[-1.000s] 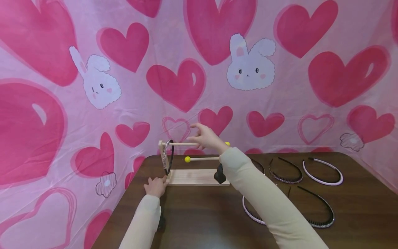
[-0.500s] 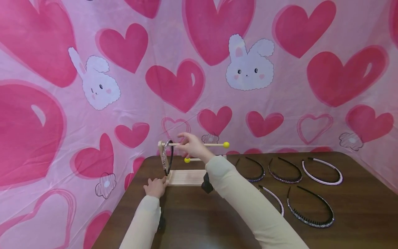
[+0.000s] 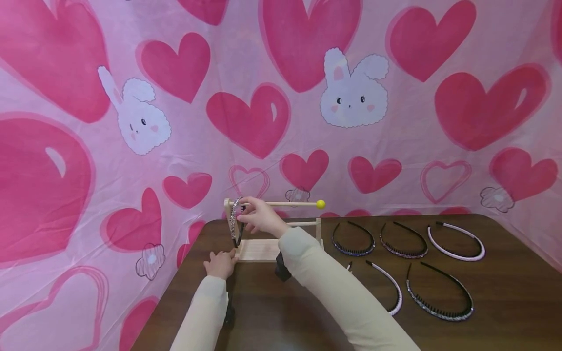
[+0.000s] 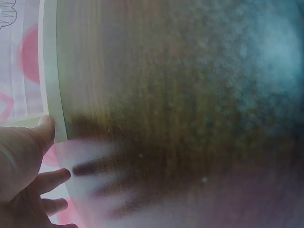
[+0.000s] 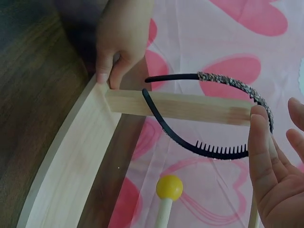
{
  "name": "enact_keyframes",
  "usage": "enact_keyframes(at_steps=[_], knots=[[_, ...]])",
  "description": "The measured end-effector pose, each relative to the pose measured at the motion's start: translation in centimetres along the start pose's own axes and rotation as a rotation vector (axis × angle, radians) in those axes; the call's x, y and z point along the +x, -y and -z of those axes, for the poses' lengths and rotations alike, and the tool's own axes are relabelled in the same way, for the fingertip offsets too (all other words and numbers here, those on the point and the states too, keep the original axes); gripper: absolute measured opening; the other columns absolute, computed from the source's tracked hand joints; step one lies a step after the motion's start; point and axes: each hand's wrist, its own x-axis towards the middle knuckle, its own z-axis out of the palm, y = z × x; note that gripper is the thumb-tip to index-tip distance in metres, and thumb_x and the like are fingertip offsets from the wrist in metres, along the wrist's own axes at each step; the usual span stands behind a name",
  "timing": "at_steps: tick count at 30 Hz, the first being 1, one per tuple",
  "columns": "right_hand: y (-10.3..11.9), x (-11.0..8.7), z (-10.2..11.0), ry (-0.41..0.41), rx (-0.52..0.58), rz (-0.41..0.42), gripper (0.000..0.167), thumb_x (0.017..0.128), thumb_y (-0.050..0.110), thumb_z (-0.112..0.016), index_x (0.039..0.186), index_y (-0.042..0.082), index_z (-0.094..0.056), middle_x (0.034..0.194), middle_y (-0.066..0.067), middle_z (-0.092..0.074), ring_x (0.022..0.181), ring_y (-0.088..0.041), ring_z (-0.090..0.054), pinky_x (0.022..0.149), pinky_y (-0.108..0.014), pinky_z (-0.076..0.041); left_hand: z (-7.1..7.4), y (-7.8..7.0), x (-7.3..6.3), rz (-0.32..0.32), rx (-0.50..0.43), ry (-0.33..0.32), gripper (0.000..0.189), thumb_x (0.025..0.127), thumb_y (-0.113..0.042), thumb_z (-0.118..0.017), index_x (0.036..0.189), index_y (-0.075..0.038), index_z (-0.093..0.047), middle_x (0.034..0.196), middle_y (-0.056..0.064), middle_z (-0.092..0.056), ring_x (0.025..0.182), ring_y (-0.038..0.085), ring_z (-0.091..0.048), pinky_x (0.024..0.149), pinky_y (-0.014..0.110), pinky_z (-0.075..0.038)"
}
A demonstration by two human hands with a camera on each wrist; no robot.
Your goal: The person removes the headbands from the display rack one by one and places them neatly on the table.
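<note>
A black toothed headband (image 3: 233, 224) with a glittery outer face hangs on the upper rod (image 3: 294, 204) of a wooden stand (image 3: 259, 250), close to its left post. My right hand (image 3: 263, 218) is at the top of this headband; in the right wrist view its straight fingers touch the band beside the post (image 5: 190, 107), and the thumb side stands apart. At the left end of the base rests my left hand (image 3: 219, 264). Its thumb (image 4: 46, 129) touches the base's corner in the left wrist view, while the other fingers are spread out straight.
On the brown table (image 3: 505, 292) to the right lie several headbands, among them a blue-glitter one (image 3: 353, 252), a pink one (image 3: 478, 248) and a silver-glitter one (image 3: 452, 317). A lower rod (image 3: 303, 224) sticks out leftward, tipped by a yellow ball (image 5: 169, 187).
My right hand has moved left along the upper rod to the hanging headband. The rod's yellow tip and the headbands behind the arm have come into view. My left hand stays put.
</note>
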Motion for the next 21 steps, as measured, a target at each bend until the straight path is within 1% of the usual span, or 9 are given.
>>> enact_keyframes(at_steps=[3,5,9,14,16,21], knots=[[0.0,0.0,-0.4,0.010,-0.001,-0.001,0.044,0.086,0.007,-0.065,0.128,0.009,-0.051,0.101,-0.013,-0.058,0.071,-0.035,-0.064,0.055,-0.034,-0.053,0.1,0.0,-0.1,-0.004,0.006,-0.003,0.039,0.093,-0.026,-0.053,0.128,-0.008,-0.055,0.117,0.025,-0.055,0.112,0.049,-0.035,0.083,0.063,-0.030],[0.0,0.1,-0.7,0.016,0.003,-0.002,0.044,0.086,0.007,-0.064,0.128,0.010,-0.051,0.106,-0.014,-0.058,0.072,-0.035,-0.064,0.055,-0.033,-0.053,0.2,-0.1,-0.2,-0.006,0.012,-0.004,0.039,0.093,-0.026,-0.053,0.127,-0.008,-0.056,0.116,0.025,-0.055,0.110,0.048,-0.036,0.082,0.063,-0.031],[-0.1,0.2,-1.4,0.026,0.019,-0.009,0.044,0.086,0.007,-0.064,0.129,0.010,-0.052,0.117,-0.016,-0.054,0.073,-0.031,-0.065,0.055,-0.032,-0.053,0.3,-0.2,-0.3,-0.003,0.013,0.009,0.039,0.093,-0.026,-0.053,0.128,-0.008,-0.055,0.116,0.025,-0.055,0.110,0.047,-0.037,0.082,0.063,-0.031],[-0.3,0.3,-2.1,0.042,0.055,-0.030,0.047,0.087,0.007,-0.063,0.132,0.009,-0.049,0.129,-0.014,-0.049,0.075,-0.027,-0.065,0.057,-0.031,-0.053,0.4,-0.2,-0.5,-0.005,0.010,0.021,0.040,0.094,-0.025,-0.052,0.129,-0.007,-0.054,0.119,0.025,-0.054,0.113,0.049,-0.035,0.084,0.064,-0.030],[-0.2,0.3,-2.3,0.043,0.080,-0.032,0.048,0.087,0.007,-0.063,0.132,0.008,-0.048,0.129,-0.013,-0.048,0.077,-0.027,-0.065,0.059,-0.032,-0.053,0.4,-0.2,-0.4,-0.012,0.011,0.014,0.039,0.094,-0.026,-0.052,0.129,-0.008,-0.054,0.119,0.025,-0.054,0.113,0.049,-0.036,0.084,0.064,-0.030],[-0.3,0.4,-2.3,0.038,0.116,-0.024,0.042,0.088,0.004,-0.061,0.129,0.005,-0.052,0.121,-0.013,-0.052,0.082,-0.031,-0.065,0.066,-0.038,-0.053,0.5,-0.2,-0.4,-0.018,0.008,0.009,0.039,0.094,-0.026,-0.052,0.128,-0.008,-0.055,0.117,0.025,-0.055,0.111,0.048,-0.037,0.084,0.064,-0.031]])
